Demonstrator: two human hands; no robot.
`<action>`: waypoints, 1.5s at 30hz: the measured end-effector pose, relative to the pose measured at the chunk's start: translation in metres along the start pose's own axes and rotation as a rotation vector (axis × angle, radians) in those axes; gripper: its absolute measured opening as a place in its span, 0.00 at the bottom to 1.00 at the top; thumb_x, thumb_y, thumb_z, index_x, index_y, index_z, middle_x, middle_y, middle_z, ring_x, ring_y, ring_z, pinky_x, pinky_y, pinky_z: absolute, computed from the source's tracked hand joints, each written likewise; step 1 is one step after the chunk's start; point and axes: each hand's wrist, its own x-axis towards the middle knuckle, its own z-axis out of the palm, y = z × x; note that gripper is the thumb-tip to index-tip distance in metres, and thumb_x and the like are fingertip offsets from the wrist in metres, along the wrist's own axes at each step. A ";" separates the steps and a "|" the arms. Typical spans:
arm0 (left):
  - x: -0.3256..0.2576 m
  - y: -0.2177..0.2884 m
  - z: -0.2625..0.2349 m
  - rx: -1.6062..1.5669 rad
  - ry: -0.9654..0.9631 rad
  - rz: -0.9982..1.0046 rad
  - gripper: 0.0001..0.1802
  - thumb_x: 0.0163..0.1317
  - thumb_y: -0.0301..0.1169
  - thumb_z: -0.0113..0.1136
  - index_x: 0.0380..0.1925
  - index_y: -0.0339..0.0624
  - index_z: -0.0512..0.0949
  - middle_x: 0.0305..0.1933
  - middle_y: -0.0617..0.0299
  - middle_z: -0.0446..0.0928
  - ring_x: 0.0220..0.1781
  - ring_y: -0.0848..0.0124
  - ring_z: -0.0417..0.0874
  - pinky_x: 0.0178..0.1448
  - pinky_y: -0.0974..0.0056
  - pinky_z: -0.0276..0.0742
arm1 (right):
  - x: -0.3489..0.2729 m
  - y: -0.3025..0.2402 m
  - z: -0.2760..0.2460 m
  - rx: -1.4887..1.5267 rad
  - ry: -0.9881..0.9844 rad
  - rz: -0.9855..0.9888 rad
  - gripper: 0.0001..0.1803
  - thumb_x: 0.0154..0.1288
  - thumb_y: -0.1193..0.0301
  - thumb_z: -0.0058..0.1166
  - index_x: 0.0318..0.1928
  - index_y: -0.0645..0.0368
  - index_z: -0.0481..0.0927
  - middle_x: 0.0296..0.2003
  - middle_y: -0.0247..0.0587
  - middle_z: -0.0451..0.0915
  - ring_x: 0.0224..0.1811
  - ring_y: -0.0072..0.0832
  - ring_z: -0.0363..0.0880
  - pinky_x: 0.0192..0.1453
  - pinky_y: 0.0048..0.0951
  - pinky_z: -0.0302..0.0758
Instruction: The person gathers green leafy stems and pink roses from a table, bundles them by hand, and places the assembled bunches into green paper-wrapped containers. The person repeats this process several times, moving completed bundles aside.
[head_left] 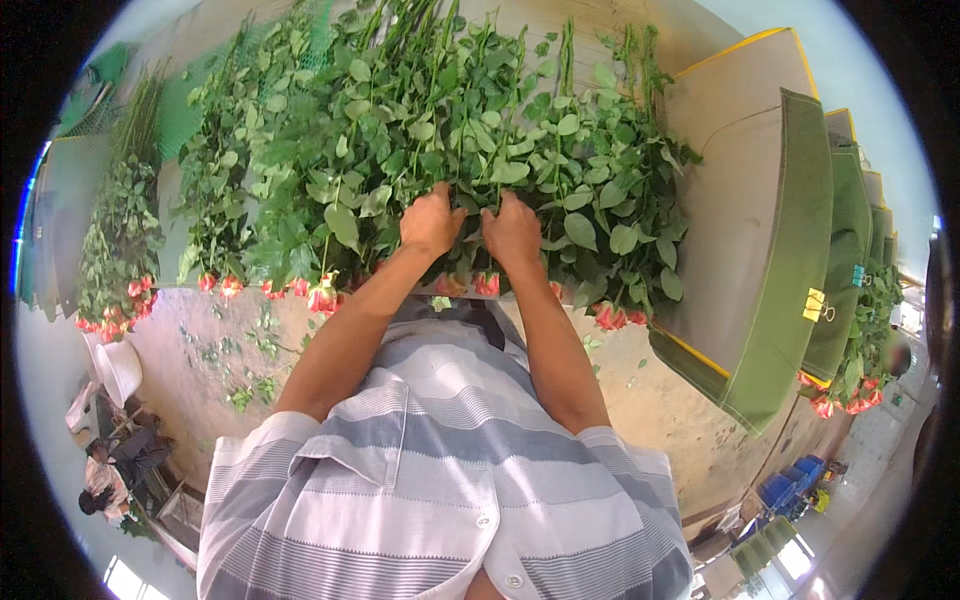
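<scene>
Long-stemmed roses (487, 284) with coral-pink heads lie across the table, their heads at the near edge and their leafy stems (480, 130) pointing away from me. My left hand (430, 222) reaches into the middle of the foliage, its fingers curled down round rose stems. Close beside it, my right hand (513, 232) is also closed among the stems, its thumb facing the left one. Leaves cover the fingertips of both hands, so the exact stems between them are partly hidden.
At the right stand green fabric-covered boards (785, 260) with yellow edging and a yellow binder clip (818, 305). Another rose bunch (125, 220) lies at the far left. A white bucket (118, 370) stands below it. Fallen leaves (255, 390) litter the floor. Another person (105, 475) is at lower left.
</scene>
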 end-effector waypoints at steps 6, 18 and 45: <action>-0.002 -0.004 0.001 -0.222 0.008 0.023 0.21 0.54 0.32 0.60 0.48 0.42 0.70 0.37 0.47 0.80 0.40 0.48 0.80 0.43 0.50 0.75 | -0.006 0.009 0.014 0.292 0.077 -0.037 0.14 0.57 0.69 0.54 0.42 0.65 0.76 0.32 0.60 0.78 0.38 0.56 0.76 0.43 0.48 0.73; -0.006 -0.012 0.019 -0.222 0.032 0.047 0.21 0.52 0.29 0.57 0.49 0.41 0.72 0.35 0.47 0.79 0.40 0.49 0.80 0.44 0.50 0.75 | -0.010 0.006 0.023 0.142 0.081 -0.045 0.11 0.57 0.71 0.51 0.37 0.66 0.76 0.29 0.61 0.77 0.36 0.58 0.75 0.40 0.50 0.71; -0.010 0.006 0.030 -0.542 -0.077 -0.060 0.26 0.57 0.43 0.55 0.49 0.33 0.70 0.41 0.38 0.77 0.46 0.43 0.77 0.49 0.52 0.71 | -0.012 0.017 0.021 0.115 0.026 -0.113 0.14 0.59 0.69 0.46 0.43 0.62 0.77 0.32 0.59 0.78 0.37 0.56 0.76 0.41 0.50 0.72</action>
